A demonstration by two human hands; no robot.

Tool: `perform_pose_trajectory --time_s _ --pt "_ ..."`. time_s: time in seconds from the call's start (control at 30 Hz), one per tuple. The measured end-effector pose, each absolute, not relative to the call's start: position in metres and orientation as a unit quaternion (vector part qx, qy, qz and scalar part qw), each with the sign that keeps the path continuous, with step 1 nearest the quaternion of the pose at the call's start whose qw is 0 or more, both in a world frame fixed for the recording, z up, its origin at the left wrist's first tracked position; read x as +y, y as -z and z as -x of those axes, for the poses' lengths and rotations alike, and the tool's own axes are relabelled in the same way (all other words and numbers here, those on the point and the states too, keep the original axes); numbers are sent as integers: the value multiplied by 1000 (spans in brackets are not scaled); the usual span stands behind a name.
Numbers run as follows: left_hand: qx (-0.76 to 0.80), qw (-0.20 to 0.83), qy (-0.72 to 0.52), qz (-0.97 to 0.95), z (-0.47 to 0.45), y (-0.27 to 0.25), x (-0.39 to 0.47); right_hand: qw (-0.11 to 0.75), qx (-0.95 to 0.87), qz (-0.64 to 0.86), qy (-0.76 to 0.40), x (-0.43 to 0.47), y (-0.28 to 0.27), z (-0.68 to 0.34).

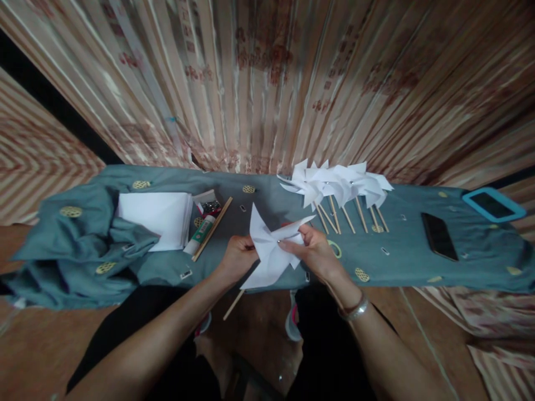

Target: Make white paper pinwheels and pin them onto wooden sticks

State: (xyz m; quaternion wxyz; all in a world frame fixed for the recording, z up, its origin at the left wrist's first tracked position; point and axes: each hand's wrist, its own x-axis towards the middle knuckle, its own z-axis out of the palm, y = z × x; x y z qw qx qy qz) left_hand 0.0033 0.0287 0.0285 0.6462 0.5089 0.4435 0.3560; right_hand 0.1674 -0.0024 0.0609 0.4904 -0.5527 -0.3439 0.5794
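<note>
A white paper pinwheel [267,262] is held up between both hands over the front edge of the covered table. Its wooden stick [234,304] sticks out below, slanting down to the left. My left hand [239,257] is closed at the pinwheel's left side, its fingertips partly hidden behind the paper. My right hand [311,249] grips the right side, the thumb pressing beside the small pin at the centre. The right fingers are partly behind a blade.
Several finished pinwheels [334,184] lie at the back right. On the left are a paper stack [154,214], a box of pins [208,203], a glue stick [200,235] and wooden sticks [213,229]. A phone [439,236] and a blue-framed tablet [494,204] lie right.
</note>
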Motion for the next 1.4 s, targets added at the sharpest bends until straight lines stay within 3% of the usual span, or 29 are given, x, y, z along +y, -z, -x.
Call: perform_pose_trajectory --time_s 0.7,1.4 --pt "467 644 -373 -478 6 -16 29 477 -330 534 -615 8 -48 -161" --pt "468 734 -355 -341 9 -16 -27 482 -346 516 -618 6 -53 -167"
